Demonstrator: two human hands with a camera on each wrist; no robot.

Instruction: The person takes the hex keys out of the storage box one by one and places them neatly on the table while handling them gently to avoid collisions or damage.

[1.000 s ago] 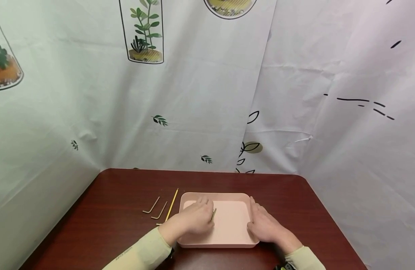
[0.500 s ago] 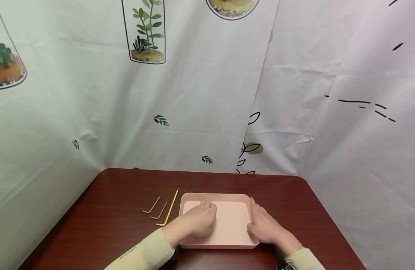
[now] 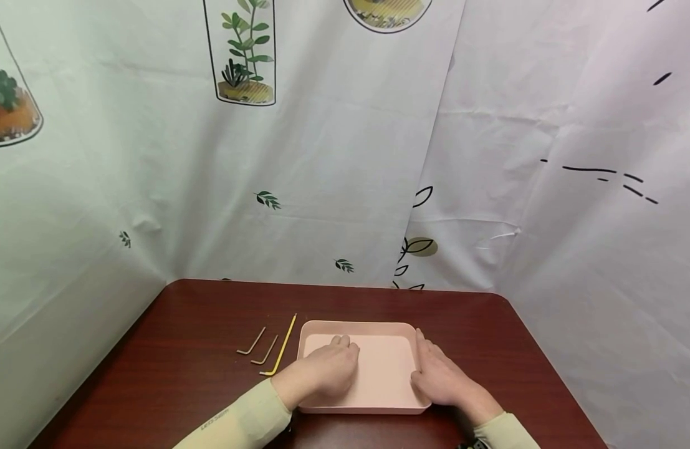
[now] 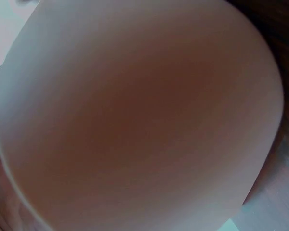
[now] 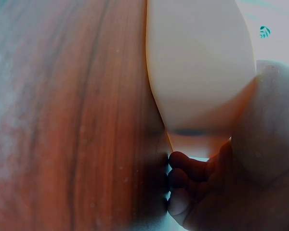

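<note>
In the head view a shallow pink tray (image 3: 385,368) lies on the dark red-brown table. My left hand (image 3: 332,368) is inside its left half, back of the hand up, fingertips pointing away. Whatever is under that palm is hidden. The left wrist view is filled by a blurred pale surface. At the tray's right side my right hand (image 3: 439,376) grips the rim, thumb on the inner side; the right wrist view shows its fingers (image 5: 179,201) curled low against the outside. Left of the tray lie a yellow hex key (image 3: 285,346) and two plain metal hex keys (image 3: 257,340).
The dark wooden table (image 3: 204,399) has rounded far corners. A pale curtain (image 3: 345,156) printed with plants and leaves hangs close behind it and along both sides. Both forearms reach in from the near edge in light sleeves (image 3: 240,418).
My left hand has shifted slightly right inside the tray. A metal rod, seen beside its fingers a second ago, is now out of sight. The right hand and the tray have stayed put.
</note>
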